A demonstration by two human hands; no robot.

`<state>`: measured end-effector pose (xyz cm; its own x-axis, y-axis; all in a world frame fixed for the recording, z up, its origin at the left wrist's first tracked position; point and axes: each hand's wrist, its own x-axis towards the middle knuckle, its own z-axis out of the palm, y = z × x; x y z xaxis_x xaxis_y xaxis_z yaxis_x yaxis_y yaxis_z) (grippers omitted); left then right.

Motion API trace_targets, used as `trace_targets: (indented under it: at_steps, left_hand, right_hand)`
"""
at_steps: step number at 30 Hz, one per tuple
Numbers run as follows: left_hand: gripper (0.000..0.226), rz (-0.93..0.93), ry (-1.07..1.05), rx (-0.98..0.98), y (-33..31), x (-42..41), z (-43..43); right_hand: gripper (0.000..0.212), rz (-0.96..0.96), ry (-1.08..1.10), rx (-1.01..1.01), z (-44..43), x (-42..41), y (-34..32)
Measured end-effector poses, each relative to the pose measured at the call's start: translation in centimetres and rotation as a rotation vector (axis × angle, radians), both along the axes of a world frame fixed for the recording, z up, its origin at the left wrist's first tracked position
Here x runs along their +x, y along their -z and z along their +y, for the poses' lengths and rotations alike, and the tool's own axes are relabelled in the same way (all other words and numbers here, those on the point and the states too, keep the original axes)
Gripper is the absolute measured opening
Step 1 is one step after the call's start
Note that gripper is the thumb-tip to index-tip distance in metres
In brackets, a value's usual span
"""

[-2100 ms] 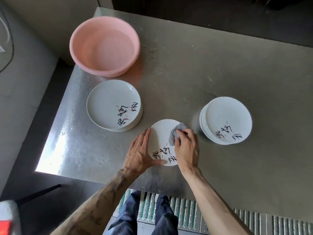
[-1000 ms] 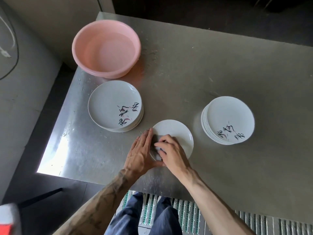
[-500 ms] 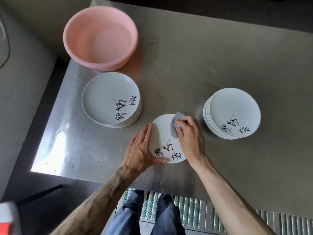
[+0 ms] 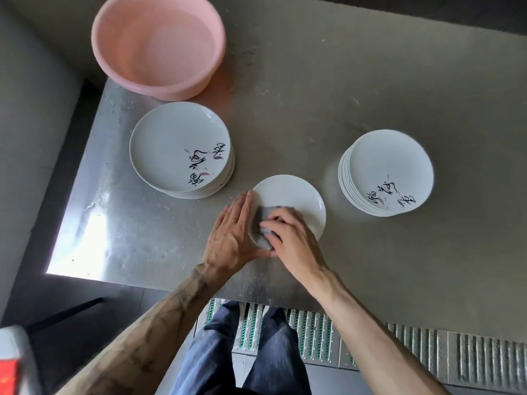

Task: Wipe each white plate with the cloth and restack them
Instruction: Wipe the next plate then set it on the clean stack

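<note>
A single white plate [image 4: 291,195] lies flat on the steel table near its front edge. My left hand [image 4: 231,238] rests against the plate's left rim with straight fingers, thumb along the near rim. My right hand [image 4: 288,238] grips a grey cloth [image 4: 265,220] and presses it on the plate's near left part, hiding the plate's painted script. One stack of white plates [image 4: 179,149] stands to the left behind. Another stack [image 4: 387,172] stands to the right.
A pink plastic basin [image 4: 159,44] sits at the back left of the steel table [image 4: 313,95]. The table's left edge drops off beside the left stack. My legs and a ribbed floor grate [image 4: 413,352] show below the front edge.
My right hand has swept the cloth from the plate's far right part to its near left part, covering the script. The left hand stays on the rim. The view has shifted closer.
</note>
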<state>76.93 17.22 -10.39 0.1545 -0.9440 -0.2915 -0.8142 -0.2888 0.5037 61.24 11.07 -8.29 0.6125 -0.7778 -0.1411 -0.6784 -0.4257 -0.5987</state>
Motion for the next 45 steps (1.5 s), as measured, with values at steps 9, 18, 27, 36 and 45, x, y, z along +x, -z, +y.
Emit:
trace_targets:
  at_steps: [9, 18, 27, 36, 45]
  left_hand:
    - [0.148, -0.022, 0.001, 0.008, 0.6, 0.1, 0.2]
    - [0.145, 0.004, -0.002, -0.016, 0.1, -0.2, 0.2]
    - [0.145, -0.006, 0.004, 0.006, -0.5, -0.5, 0.1]
    - [0.145, 0.004, -0.007, -0.008, -0.3, -0.3, 0.2]
    - [0.145, 0.017, -0.026, -0.009, -0.3, -0.5, 0.2]
  right_hand:
    - [0.022, -0.022, 0.015, 0.047, -0.1, 0.0, -0.1]
    - [0.019, 0.025, -0.017, 0.011, -0.8, -3.0, -0.6]
    - [0.019, 0.02, -0.128, -0.111, -2.0, -0.7, -0.4]
    - [0.023, 0.192, 0.159, -0.235, -3.5, -4.5, -0.9]
    - [0.024, 0.234, 0.204, -0.144, -2.9, -4.2, -1.4]
